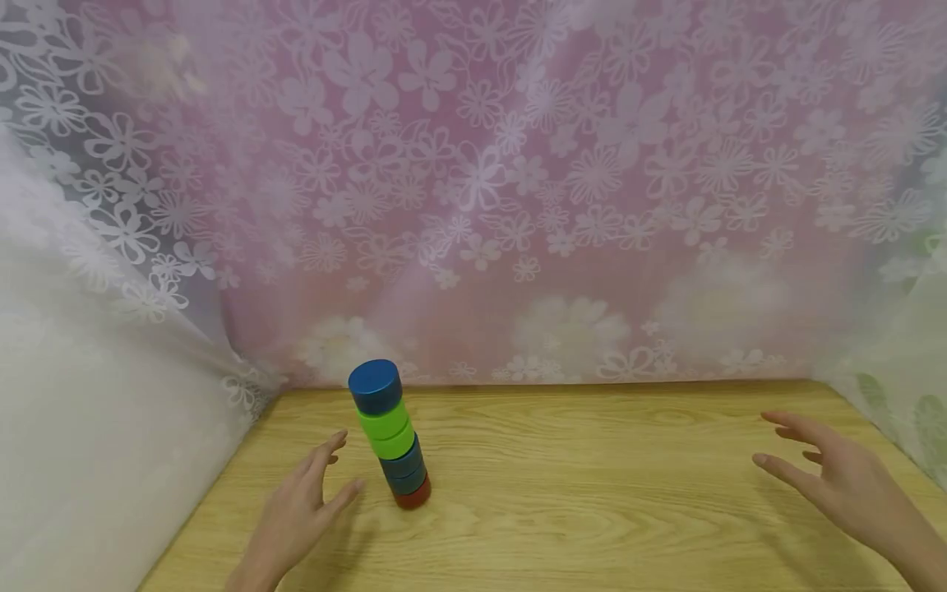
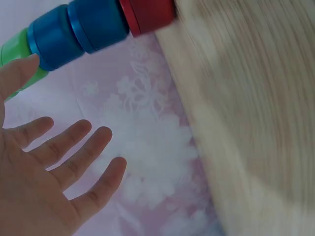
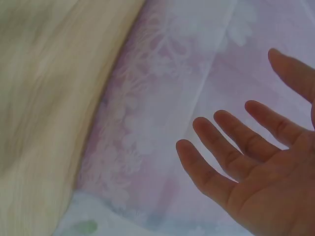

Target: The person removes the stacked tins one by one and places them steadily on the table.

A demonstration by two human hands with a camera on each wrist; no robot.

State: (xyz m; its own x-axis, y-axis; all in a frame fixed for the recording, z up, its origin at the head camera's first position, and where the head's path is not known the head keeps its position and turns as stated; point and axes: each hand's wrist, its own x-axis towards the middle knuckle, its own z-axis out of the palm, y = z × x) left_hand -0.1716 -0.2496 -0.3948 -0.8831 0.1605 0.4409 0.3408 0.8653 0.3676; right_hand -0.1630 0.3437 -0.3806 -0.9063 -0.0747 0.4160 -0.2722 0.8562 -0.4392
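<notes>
A tower of short round blocks stands on the wooden table, left of the middle in the head view. From the bottom it runs through a red block, blue blocks, bright green blocks and a blue top block. Just left of the tower my left hand hovers with fingers spread, apart from it and holding nothing. In the left wrist view the thumb overlaps a green block, but the head view shows a gap. Far to the right my right hand is held above the table with relaxed, empty fingers.
The wood-grain table ends at the back against a pink curtain with a white flower pattern. A pale cloth hangs along the left side, and a white one with green leaves along the right.
</notes>
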